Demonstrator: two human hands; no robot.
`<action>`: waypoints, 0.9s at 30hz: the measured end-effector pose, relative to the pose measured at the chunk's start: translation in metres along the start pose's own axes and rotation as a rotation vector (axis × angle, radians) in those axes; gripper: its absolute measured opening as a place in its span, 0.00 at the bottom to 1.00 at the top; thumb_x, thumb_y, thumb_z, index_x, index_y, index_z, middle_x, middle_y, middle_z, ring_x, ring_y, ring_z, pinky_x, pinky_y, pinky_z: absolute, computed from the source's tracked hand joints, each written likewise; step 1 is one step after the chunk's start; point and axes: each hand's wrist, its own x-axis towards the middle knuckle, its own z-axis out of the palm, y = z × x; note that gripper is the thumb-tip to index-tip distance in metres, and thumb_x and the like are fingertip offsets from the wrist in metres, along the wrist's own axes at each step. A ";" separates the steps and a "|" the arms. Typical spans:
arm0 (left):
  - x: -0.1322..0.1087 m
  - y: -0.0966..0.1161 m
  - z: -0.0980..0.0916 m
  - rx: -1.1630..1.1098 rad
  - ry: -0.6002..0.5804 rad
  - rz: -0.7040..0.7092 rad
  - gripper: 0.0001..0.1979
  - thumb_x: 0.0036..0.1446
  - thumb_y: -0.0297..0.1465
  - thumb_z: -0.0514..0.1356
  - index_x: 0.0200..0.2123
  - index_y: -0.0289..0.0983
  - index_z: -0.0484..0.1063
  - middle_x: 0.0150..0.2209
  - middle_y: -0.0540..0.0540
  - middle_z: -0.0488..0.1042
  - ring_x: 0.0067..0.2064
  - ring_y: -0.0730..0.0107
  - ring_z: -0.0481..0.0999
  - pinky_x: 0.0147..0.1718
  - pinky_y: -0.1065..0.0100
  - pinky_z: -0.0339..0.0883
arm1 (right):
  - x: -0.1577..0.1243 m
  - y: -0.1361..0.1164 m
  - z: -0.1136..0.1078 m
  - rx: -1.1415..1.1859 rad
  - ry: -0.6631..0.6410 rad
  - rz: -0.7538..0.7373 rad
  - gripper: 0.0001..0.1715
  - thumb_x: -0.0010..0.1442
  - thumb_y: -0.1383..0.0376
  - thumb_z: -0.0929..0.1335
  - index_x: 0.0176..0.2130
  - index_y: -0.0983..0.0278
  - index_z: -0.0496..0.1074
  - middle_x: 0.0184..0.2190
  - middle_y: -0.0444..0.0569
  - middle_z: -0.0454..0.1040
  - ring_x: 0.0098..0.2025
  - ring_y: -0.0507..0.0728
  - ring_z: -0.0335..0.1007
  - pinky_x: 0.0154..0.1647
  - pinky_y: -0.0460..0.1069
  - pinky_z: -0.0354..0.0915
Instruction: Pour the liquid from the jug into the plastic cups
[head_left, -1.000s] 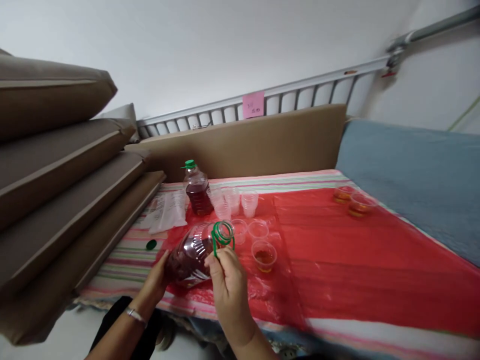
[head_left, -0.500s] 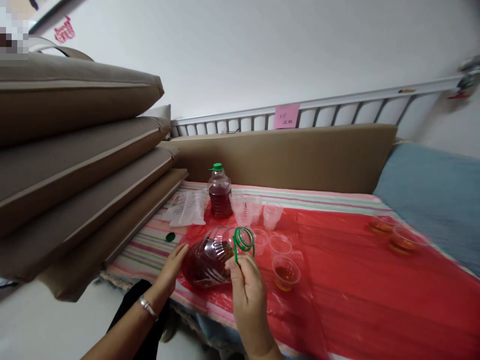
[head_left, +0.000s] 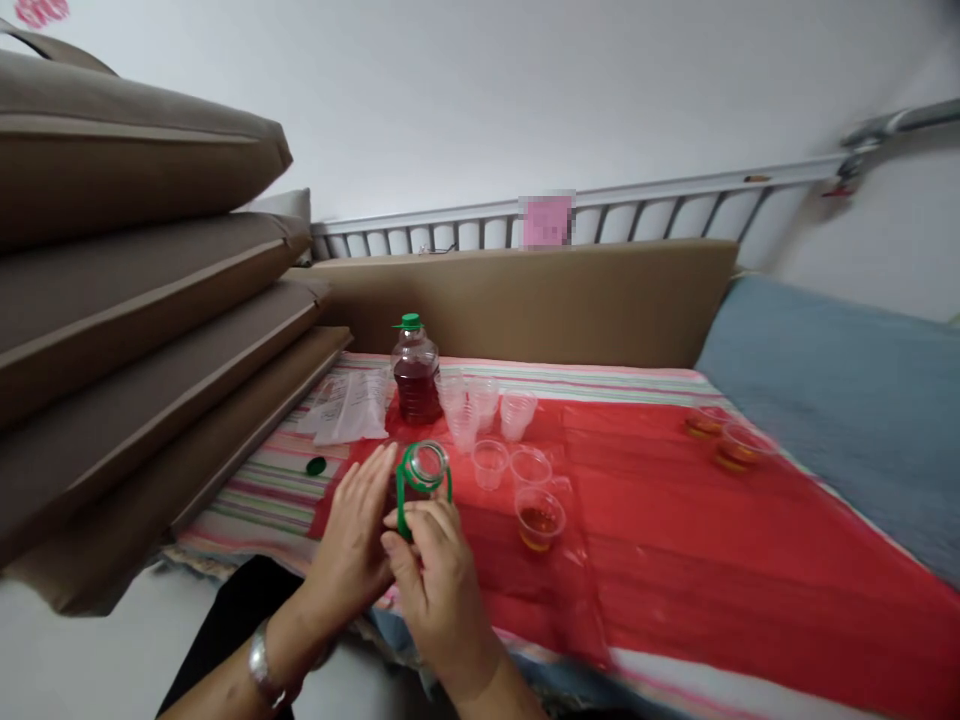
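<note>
My right hand (head_left: 431, 575) is closed on the green carrying handle of an uncapped clear bottle (head_left: 429, 462). The bottle's mouth faces up and away; my hands hide most of its body. Against its left side lies my left hand (head_left: 358, 520), with its fingers straight and flat. Right of the bottle, a clear plastic cup (head_left: 540, 522) contains some amber-red drink. Just behind it are two more clear cups (head_left: 490, 465), apparently without drink. A loose green cap (head_left: 316, 466) rests on the striped cloth to the left.
Behind stands a capped bottle (head_left: 417, 385) of dark red drink, beside stacked clear cups (head_left: 517, 412) and a plastic bag (head_left: 352, 405). Two cups of drink (head_left: 739, 452) sit far right on the red plastic sheet (head_left: 675, 540). Tall stacked brown cushions (head_left: 150, 240) border the left.
The open bottle has swung from a rightward tilt to more upright. My left hand has moved from its base to its side, nearer my right hand. The view has shifted.
</note>
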 end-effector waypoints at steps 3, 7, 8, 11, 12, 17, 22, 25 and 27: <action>-0.005 -0.011 0.005 0.029 0.048 0.007 0.38 0.60 0.34 0.55 0.68 0.42 0.40 0.64 0.34 0.59 0.65 0.51 0.60 0.60 0.47 0.56 | 0.001 -0.004 -0.005 0.023 0.008 -0.015 0.09 0.64 0.67 0.64 0.43 0.61 0.71 0.41 0.51 0.75 0.45 0.58 0.70 0.49 0.54 0.67; -0.001 -0.017 0.002 0.068 0.032 0.014 0.48 0.53 0.43 0.63 0.68 0.40 0.39 0.64 0.32 0.60 0.64 0.46 0.61 0.59 0.47 0.59 | 0.003 0.009 -0.033 -0.055 0.094 0.030 0.08 0.63 0.64 0.67 0.43 0.60 0.72 0.44 0.52 0.75 0.48 0.58 0.70 0.50 0.55 0.67; 0.000 -0.017 0.001 0.076 0.031 0.009 0.48 0.52 0.43 0.64 0.68 0.40 0.39 0.63 0.31 0.60 0.63 0.46 0.62 0.59 0.47 0.59 | 0.002 0.017 -0.045 -0.098 0.138 0.067 0.08 0.62 0.63 0.67 0.43 0.60 0.73 0.44 0.52 0.75 0.48 0.59 0.70 0.50 0.56 0.67; 0.002 -0.018 -0.001 0.077 0.025 -0.006 0.49 0.52 0.44 0.64 0.68 0.39 0.40 0.63 0.32 0.61 0.63 0.46 0.62 0.58 0.47 0.59 | -0.008 0.057 -0.082 -0.230 0.281 0.236 0.11 0.62 0.59 0.66 0.41 0.61 0.74 0.43 0.54 0.75 0.48 0.60 0.71 0.52 0.59 0.65; 0.002 -0.019 -0.001 0.072 0.024 -0.013 0.49 0.52 0.44 0.64 0.68 0.39 0.40 0.63 0.32 0.61 0.63 0.46 0.62 0.58 0.47 0.59 | -0.014 0.073 -0.093 -0.280 0.305 0.297 0.14 0.61 0.57 0.66 0.42 0.62 0.74 0.45 0.56 0.74 0.50 0.62 0.69 0.54 0.60 0.64; -0.002 -0.030 -0.003 0.045 0.046 -0.033 0.48 0.52 0.43 0.64 0.68 0.39 0.41 0.63 0.31 0.61 0.63 0.45 0.62 0.58 0.47 0.59 | -0.042 0.141 -0.107 -0.499 0.290 0.490 0.35 0.48 0.54 0.72 0.53 0.65 0.68 0.57 0.63 0.68 0.60 0.69 0.61 0.60 0.64 0.57; -0.005 -0.048 -0.004 -0.004 0.079 -0.088 0.49 0.51 0.45 0.64 0.68 0.38 0.41 0.63 0.30 0.61 0.62 0.43 0.63 0.57 0.46 0.60 | -0.051 0.164 -0.085 -0.508 0.232 0.506 0.39 0.46 0.62 0.72 0.57 0.64 0.64 0.58 0.62 0.66 0.61 0.69 0.61 0.59 0.64 0.59; -0.006 -0.059 -0.005 -0.045 0.087 -0.129 0.50 0.49 0.46 0.65 0.68 0.37 0.43 0.62 0.31 0.61 0.62 0.41 0.63 0.58 0.45 0.59 | -0.047 0.160 -0.078 -0.495 0.268 0.510 0.37 0.47 0.64 0.70 0.56 0.65 0.65 0.55 0.61 0.69 0.59 0.67 0.64 0.59 0.61 0.61; -0.006 -0.065 -0.005 -0.080 0.090 -0.161 0.49 0.48 0.47 0.65 0.67 0.39 0.45 0.63 0.32 0.61 0.62 0.40 0.63 0.58 0.44 0.58 | -0.043 0.154 -0.077 -0.499 0.296 0.512 0.36 0.47 0.65 0.70 0.56 0.66 0.65 0.53 0.61 0.70 0.58 0.66 0.66 0.57 0.60 0.63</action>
